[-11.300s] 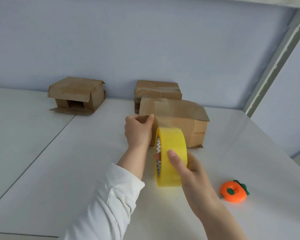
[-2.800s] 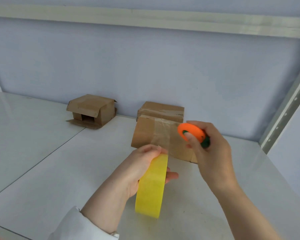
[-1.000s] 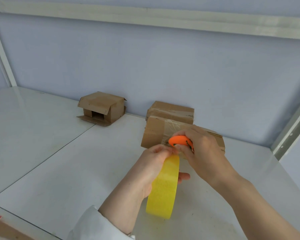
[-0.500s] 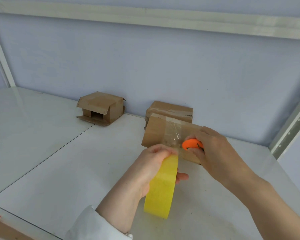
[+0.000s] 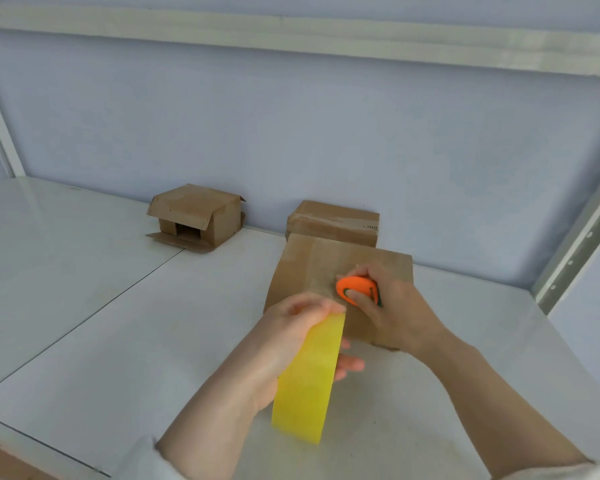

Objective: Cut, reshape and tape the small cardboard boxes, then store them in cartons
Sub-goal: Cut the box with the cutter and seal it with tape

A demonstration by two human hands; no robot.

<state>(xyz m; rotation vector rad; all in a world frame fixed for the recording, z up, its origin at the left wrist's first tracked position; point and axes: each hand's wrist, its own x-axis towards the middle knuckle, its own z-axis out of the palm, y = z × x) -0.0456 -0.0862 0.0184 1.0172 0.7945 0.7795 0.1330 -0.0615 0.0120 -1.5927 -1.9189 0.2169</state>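
Far left on the tabletop (image 5: 118, 341) sits an open small box (image 5: 198, 216). My left hand (image 5: 288, 341) grips the yellow tape roll (image 5: 309, 379) upright. My right hand (image 5: 399, 317) pinches the orange cutter (image 5: 352, 287) against the cardboard box (image 5: 305, 271) just behind.

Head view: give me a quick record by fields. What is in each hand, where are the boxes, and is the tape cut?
left hand: grips the yellow tape roll, held on edge above the white table
right hand: grips the orange cutter, held at the front face of the near box
rear box: closed, directly behind the near box, by the wall
open-flapped box: apart, far left, by the wall
tape cut: cannot tell
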